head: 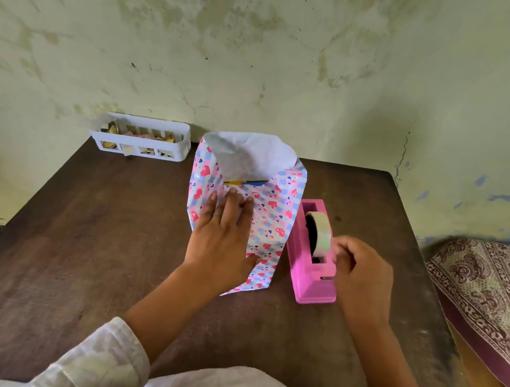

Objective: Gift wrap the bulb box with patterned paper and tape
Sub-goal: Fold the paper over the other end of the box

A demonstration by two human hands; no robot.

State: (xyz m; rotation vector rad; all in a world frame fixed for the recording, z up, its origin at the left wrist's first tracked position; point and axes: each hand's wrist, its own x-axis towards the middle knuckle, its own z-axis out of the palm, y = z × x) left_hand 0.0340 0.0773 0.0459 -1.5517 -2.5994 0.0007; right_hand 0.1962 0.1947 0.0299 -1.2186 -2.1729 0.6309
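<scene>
Left hand (224, 241) lies flat, palm down, fingers straight and pointing to 12 o'clock, ring on one finger, forearm running back toward 7. Right hand (362, 274) sits off at 3 o'clock from it, fingers curled with fingertips pinched together, forearm trailing toward 5.

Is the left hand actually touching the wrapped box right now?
Touching. The head view shows the left hand lying flat, fingers straight, on the patterned paper around the box.
</scene>
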